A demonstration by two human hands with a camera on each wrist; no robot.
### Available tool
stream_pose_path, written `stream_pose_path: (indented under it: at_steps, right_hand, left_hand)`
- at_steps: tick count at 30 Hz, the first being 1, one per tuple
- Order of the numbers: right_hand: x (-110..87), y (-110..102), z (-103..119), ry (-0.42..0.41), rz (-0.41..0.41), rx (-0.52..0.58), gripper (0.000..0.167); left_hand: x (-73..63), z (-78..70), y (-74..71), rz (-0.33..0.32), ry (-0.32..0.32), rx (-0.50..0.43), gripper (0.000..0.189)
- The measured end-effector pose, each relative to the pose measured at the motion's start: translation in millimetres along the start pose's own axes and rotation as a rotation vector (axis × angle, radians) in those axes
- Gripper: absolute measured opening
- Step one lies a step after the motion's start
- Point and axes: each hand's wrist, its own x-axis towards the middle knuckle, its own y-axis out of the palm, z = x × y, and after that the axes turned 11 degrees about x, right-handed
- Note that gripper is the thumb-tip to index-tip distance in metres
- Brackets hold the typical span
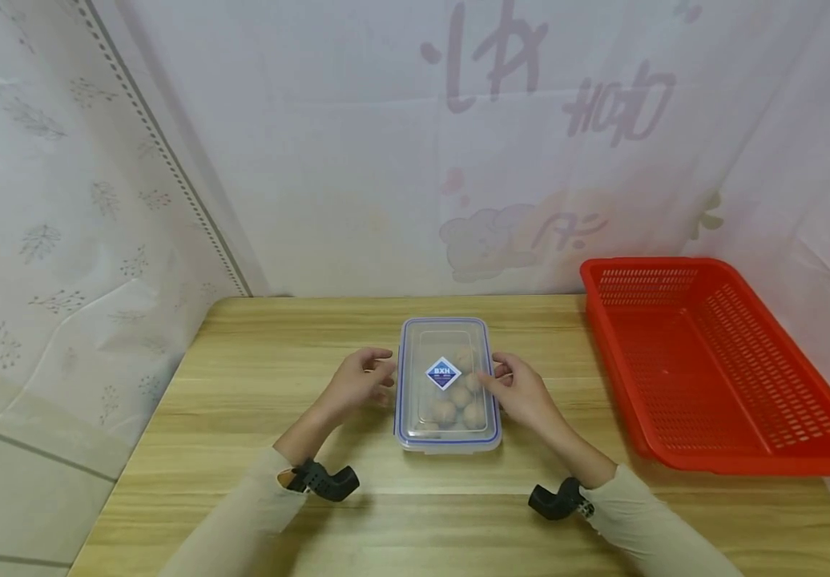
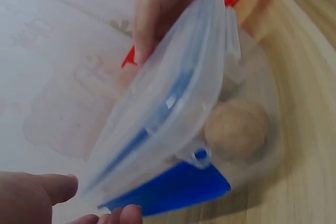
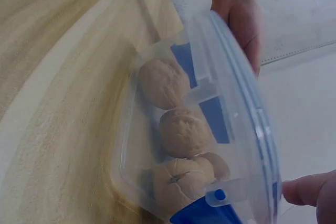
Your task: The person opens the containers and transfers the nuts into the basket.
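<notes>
A clear plastic food container (image 1: 451, 336) with a blue-edged lid stands on the wooden table between the two hands. Through its walls several walnuts (image 3: 184, 132) show, and a diamond-shaped label (image 1: 443, 373) sits on the lid. Along its left side a blue latch (image 2: 173, 190) sticks outward. The left hand (image 1: 357, 381) is apart from that side, thumb and fingers loosely spread. At the opposite side is the right hand (image 1: 523, 393), its thumb (image 3: 304, 190) reaching the lid's edge and its other fingers beside the wall. Another blue latch (image 3: 210, 211) angles out near it.
A red perforated basket (image 1: 711, 369) stands at the table's right side. Patterned white cloth (image 1: 343, 160) hangs behind and to the left of the wooden table (image 1: 242, 361). Each wrist wears a black camera mount (image 1: 332, 483).
</notes>
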Motion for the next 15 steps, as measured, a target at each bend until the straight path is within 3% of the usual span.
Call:
stream_pose_path:
  at_steps: [6, 15]
  right_hand:
    - [-6.3, -2.8, 5.1, 0.048, 0.048, 0.024, 0.054]
    - [-9.4, -3.4, 9.6, 0.06, 0.063, 0.018, 0.055]
  left_hand:
    - [-5.2, -10.0, 3.0, 0.081, -0.01, -0.014, 0.045]
    - [-5.1, -13.1, 7.5, 0.043, -0.071, -0.013, 0.047]
